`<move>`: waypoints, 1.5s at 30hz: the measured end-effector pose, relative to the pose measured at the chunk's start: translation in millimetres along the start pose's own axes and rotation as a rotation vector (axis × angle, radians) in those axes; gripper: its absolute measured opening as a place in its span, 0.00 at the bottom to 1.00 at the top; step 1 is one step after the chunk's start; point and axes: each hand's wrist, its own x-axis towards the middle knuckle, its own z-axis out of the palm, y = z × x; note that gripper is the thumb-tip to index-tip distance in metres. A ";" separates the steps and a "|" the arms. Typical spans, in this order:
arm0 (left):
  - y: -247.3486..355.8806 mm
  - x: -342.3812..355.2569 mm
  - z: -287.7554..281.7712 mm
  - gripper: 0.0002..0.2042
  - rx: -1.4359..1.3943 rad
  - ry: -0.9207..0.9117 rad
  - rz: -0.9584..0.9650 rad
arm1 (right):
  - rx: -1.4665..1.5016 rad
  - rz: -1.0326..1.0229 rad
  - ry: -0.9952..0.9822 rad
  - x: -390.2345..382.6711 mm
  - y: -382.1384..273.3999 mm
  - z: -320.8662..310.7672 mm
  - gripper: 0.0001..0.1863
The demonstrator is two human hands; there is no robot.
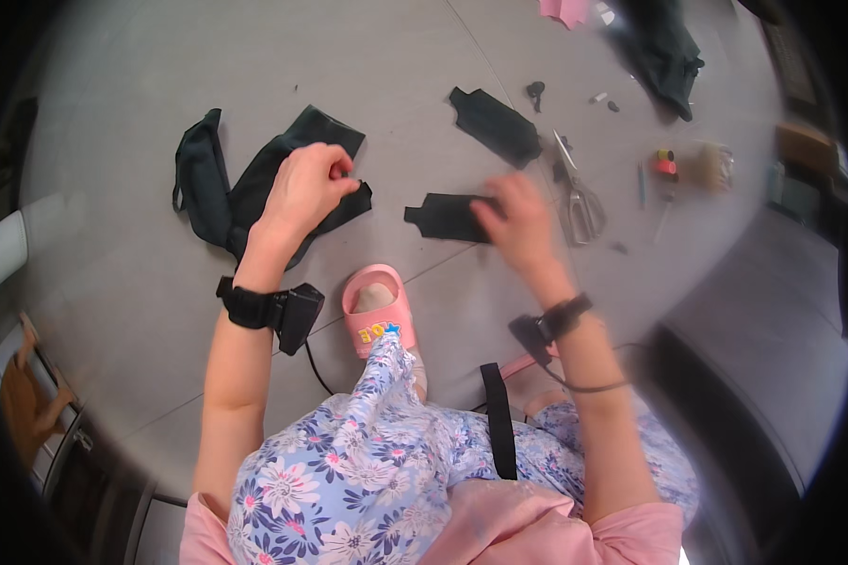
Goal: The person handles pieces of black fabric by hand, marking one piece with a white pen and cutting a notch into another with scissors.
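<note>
My left hand hovers over or rests on a dark green cloth garment piece spread on the floor. Its fingers are curled in toward the thumb; anything between them is too small or hidden to make out. Blurred by motion, my right hand is over the right end of a small dark cloth piece. Whether its bent fingers grip that cloth does not show. Just beyond lies a second small dark cloth piece, set at a slant.
Scissors lie right of my right hand, blades pointing away. Farther right are thread spools and a thin blue tool. More dark cloth lies at the far right. My pink slipper stands close in front.
</note>
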 end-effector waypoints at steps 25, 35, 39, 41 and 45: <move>58.8 -49.5 75.0 0.07 -0.852 -0.074 0.056 | 1.188 0.637 -0.114 -32.6 -44.8 25.4 0.11; 51.1 -48.4 81.8 0.07 -1.281 -0.157 -0.306 | 1.128 0.567 -0.077 -36.3 -36.3 20.8 0.11; 40.1 -44.9 91.3 0.06 -1.279 -0.029 -0.337 | 1.113 0.612 -0.061 -32.2 -19.4 14.3 0.12; 35.1 -39.2 94.0 0.06 -1.183 0.003 -0.322 | 0.989 0.687 0.013 -23.4 -8.7 14.0 0.11; 29.4 -33.1 97.5 0.07 -0.871 0.113 -0.195 | 0.981 0.730 -0.010 -10.9 -10.5 12.0 0.12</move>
